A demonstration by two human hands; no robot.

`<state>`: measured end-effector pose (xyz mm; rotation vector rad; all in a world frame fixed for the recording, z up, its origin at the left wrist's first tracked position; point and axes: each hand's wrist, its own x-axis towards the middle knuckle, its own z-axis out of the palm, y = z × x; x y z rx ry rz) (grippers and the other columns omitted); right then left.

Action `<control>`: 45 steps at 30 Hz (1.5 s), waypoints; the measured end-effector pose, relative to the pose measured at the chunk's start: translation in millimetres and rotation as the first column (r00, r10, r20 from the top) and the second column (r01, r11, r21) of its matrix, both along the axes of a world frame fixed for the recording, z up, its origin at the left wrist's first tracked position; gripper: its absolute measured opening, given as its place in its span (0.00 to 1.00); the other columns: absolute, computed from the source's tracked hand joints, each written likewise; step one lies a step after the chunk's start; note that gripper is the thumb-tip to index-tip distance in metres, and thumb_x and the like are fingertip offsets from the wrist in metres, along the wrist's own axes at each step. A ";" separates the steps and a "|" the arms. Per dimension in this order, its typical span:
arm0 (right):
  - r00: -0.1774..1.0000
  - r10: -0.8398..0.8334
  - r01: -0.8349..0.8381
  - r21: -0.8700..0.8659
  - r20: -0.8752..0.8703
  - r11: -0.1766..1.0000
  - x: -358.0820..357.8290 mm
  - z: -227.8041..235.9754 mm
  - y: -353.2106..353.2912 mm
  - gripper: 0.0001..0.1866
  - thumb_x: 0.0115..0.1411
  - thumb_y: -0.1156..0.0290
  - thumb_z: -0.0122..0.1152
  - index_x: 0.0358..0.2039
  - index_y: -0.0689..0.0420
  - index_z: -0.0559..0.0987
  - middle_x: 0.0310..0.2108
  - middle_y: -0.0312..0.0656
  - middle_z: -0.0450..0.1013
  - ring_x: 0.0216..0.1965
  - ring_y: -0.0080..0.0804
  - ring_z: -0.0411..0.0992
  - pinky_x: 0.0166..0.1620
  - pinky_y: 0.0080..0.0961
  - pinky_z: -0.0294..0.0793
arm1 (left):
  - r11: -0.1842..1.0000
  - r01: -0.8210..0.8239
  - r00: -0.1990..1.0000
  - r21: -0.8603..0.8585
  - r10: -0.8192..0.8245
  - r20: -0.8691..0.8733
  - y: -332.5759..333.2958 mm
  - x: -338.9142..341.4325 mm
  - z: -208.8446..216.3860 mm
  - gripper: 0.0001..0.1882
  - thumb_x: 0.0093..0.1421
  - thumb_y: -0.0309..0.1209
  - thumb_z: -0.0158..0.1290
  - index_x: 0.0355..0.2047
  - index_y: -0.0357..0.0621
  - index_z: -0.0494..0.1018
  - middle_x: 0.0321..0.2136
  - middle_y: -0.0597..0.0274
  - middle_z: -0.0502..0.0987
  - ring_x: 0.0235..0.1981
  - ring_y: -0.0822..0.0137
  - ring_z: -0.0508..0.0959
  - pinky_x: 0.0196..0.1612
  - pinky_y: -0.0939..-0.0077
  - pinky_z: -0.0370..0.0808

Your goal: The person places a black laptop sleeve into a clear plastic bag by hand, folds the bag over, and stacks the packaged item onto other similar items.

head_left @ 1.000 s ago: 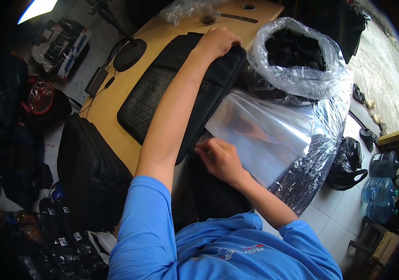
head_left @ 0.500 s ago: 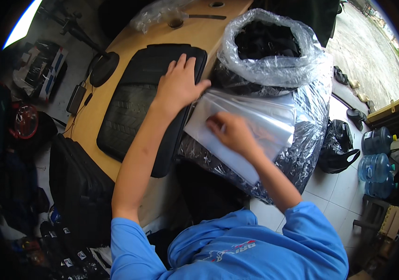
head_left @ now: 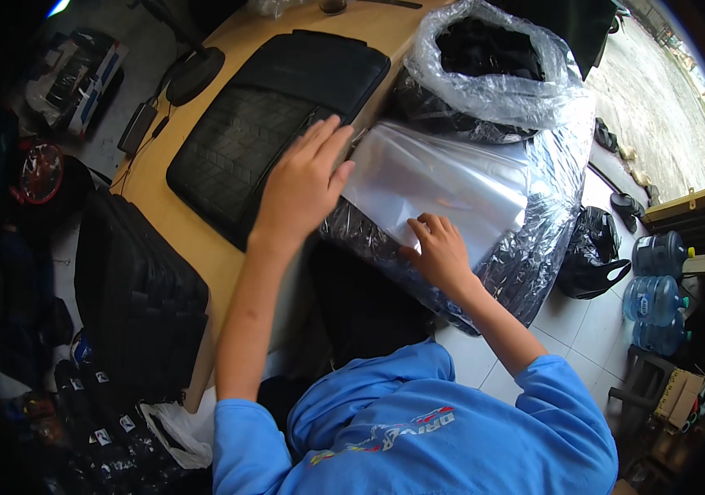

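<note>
A flat black bag (head_left: 241, 136) with a patterned panel lies on the wooden table. My left hand (head_left: 301, 186) is over its right edge, fingers stretched out, holding nothing; whether it touches the bag I cannot tell. Beside the bag, a fanned stack of clear plastic sleeves (head_left: 451, 181) rests on a large plastic-wrapped black bundle (head_left: 563, 165). My right hand (head_left: 443, 254) is at the near edge of the sleeves, its fingers bent on the plastic and the thumb apart from them. The top sleeve is slightly buckled near those fingertips.
Behind the sleeves stands an open clear plastic bag (head_left: 426, 62) with black contents. Black cases (head_left: 134, 297) stand at the table's near left. A round black stand base (head_left: 195, 76) is on the far left. Water jugs (head_left: 656, 299) and a black carrier bag (head_left: 591, 256) are on the right floor.
My left hand has come off the black bag's top and drawn nearer to me. My right hand has moved toward the near edge of the sleeves. The view has shifted somewhat.
</note>
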<state>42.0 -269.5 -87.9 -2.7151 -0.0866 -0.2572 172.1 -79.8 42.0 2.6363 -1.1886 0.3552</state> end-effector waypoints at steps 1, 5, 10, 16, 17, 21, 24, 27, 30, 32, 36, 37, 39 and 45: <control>1.000 -0.003 0.003 0.006 0.010 1.000 0.6 1.5 -0.6 0.23 0.50 0.60 0.63 0.45 0.56 0.74 0.42 0.44 0.71 0.46 0.43 0.68 0.48 0.36 0.69 | 0.969 -0.028 0.997 -0.245 0.009 -0.077 -2.0 -17.3 -4.1 0.18 0.57 0.28 0.52 0.49 0.40 0.69 0.50 0.51 0.69 0.51 0.52 0.70 0.50 0.61 0.69; 0.998 0.022 -0.019 0.060 -0.057 0.998 5.0 9.5 -0.2 0.16 0.54 0.64 0.58 0.43 0.56 0.76 0.38 0.46 0.74 0.40 0.46 0.72 0.42 0.39 0.72 | 0.771 -0.246 0.959 -0.588 0.105 -0.263 2.6 -62.2 -56.5 0.07 0.57 0.22 0.51 0.36 0.36 0.75 0.33 0.54 0.78 0.31 0.60 0.79 0.32 0.74 0.76; 0.997 0.026 -0.019 0.082 -0.079 0.996 8.9 17.8 -3.0 0.11 0.56 0.68 0.51 0.33 0.58 0.80 0.26 0.49 0.76 0.25 0.51 0.74 0.32 0.41 0.74 | 0.600 -0.600 0.698 -0.529 0.070 -0.713 -6.0 -82.2 -118.0 0.10 0.60 0.25 0.51 0.40 0.34 0.74 0.31 0.56 0.79 0.28 0.71 0.79 0.27 0.79 0.77; 0.988 -0.082 0.105 0.181 -0.130 0.978 17.9 22.6 -6.8 0.11 0.53 0.65 0.57 0.30 0.58 0.82 0.23 0.51 0.76 0.25 0.48 0.75 0.33 0.37 0.74 | 0.553 -0.654 0.618 -0.516 -0.002 -0.786 -29.0 -83.1 -129.0 0.12 0.61 0.28 0.50 0.43 0.33 0.72 0.30 0.59 0.78 0.27 0.72 0.79 0.24 0.81 0.77; 0.988 -0.084 0.106 0.174 -0.129 0.979 19.7 22.7 -11.2 0.11 0.53 0.65 0.57 0.30 0.58 0.82 0.23 0.51 0.76 0.25 0.48 0.75 0.33 0.37 0.74 | 0.519 -0.673 0.594 -0.528 -0.047 -0.803 -34.9 -83.3 -125.5 0.14 0.61 0.28 0.50 0.45 0.33 0.70 0.30 0.59 0.77 0.27 0.72 0.79 0.24 0.81 0.76; 0.981 -0.090 0.154 0.418 -0.170 0.895 27.8 37.6 -17.3 0.14 0.52 0.61 0.61 0.29 0.60 0.82 0.24 0.48 0.77 0.26 0.42 0.76 0.33 0.33 0.74 | 0.388 -0.720 0.600 -0.575 -0.067 -0.797 -47.4 -80.6 -131.4 0.19 0.60 0.29 0.51 0.49 0.34 0.65 0.33 0.57 0.75 0.25 0.73 0.77 0.22 0.80 0.75; 0.926 -0.113 0.313 0.561 -0.361 0.766 31.5 34.5 -31.9 0.14 0.54 0.64 0.62 0.32 0.63 0.82 0.25 0.46 0.78 0.26 0.31 0.77 0.32 0.26 0.75 | 0.463 -0.654 0.702 -0.598 0.078 -0.708 -59.3 -81.9 -124.6 0.22 0.58 0.32 0.55 0.49 0.33 0.65 0.36 0.54 0.72 0.25 0.71 0.75 0.27 0.77 0.74; 0.945 -0.039 0.285 0.761 -0.324 0.583 32.3 32.0 -39.3 0.12 0.53 0.69 0.62 0.33 0.65 0.81 0.26 0.44 0.79 0.27 0.25 0.76 0.32 0.19 0.74 | 0.485 -0.553 0.806 -0.677 0.107 -0.581 -65.1 -80.5 -128.7 0.23 0.56 0.34 0.56 0.47 0.33 0.65 0.40 0.50 0.70 0.26 0.65 0.72 0.32 0.72 0.73; 0.962 -0.089 0.246 0.671 -0.260 0.699 32.5 33.0 -40.1 0.12 0.51 0.68 0.65 0.29 0.65 0.80 0.23 0.40 0.78 0.25 0.23 0.75 0.30 0.19 0.73 | 0.426 -0.615 0.760 -0.663 0.095 -0.643 -70.6 -77.3 -123.6 0.20 0.58 0.35 0.55 0.44 0.32 0.68 0.36 0.51 0.73 0.26 0.66 0.74 0.31 0.72 0.73; 0.964 -0.085 0.231 0.630 -0.253 0.742 33.2 36.4 -36.3 0.12 0.50 0.67 0.66 0.26 0.65 0.79 0.21 0.39 0.76 0.24 0.22 0.74 0.29 0.19 0.72 | 0.342 -0.672 0.703 -0.657 0.017 -0.711 -69.3 -73.1 -129.4 0.17 0.59 0.34 0.54 0.41 0.32 0.69 0.33 0.53 0.74 0.25 0.67 0.75 0.28 0.74 0.73; 0.942 -0.029 0.272 0.710 -0.335 0.650 34.5 33.5 -42.4 0.14 0.53 0.63 0.67 0.26 0.63 0.77 0.20 0.36 0.74 0.23 0.20 0.71 0.29 0.18 0.70 | 0.227 -0.830 0.462 -0.510 -0.234 -0.856 -66.2 -71.1 -122.4 0.09 0.62 0.29 0.49 0.37 0.34 0.71 0.28 0.60 0.76 0.23 0.73 0.76 0.20 0.83 0.71; 0.942 -0.026 0.270 0.710 -0.335 0.650 35.1 35.8 -42.4 0.14 0.53 0.63 0.67 0.26 0.63 0.77 0.20 0.36 0.74 0.23 0.20 0.71 0.29 0.18 0.70 | 0.215 -0.835 0.458 -0.507 -0.239 -0.856 -62.2 -70.2 -125.4 0.08 0.62 0.27 0.49 0.36 0.33 0.71 0.28 0.60 0.76 0.23 0.72 0.77 0.20 0.83 0.72; 0.924 0.015 0.354 0.867 -0.383 0.351 35.5 43.4 -43.2 0.13 0.56 0.64 0.64 0.30 0.63 0.77 0.23 0.38 0.75 0.26 0.21 0.72 0.31 0.17 0.70 | 0.194 -0.849 0.442 -0.491 -0.248 -0.862 -54.9 -69.0 -131.5 0.08 0.62 0.27 0.48 0.36 0.32 0.71 0.27 0.60 0.75 0.23 0.73 0.76 0.20 0.82 0.72; 0.946 -0.032 0.314 0.884 -0.324 0.347 37.6 55.0 -61.9 0.12 0.59 0.68 0.59 0.38 0.65 0.77 0.27 0.40 0.75 0.30 0.23 0.74 0.33 0.18 0.72 | 0.171 -0.886 0.384 -0.430 -0.249 -0.889 -45.6 -68.8 -149.2 0.08 0.62 0.27 0.48 0.35 0.32 0.71 0.26 0.60 0.75 0.21 0.73 0.76 0.20 0.81 0.74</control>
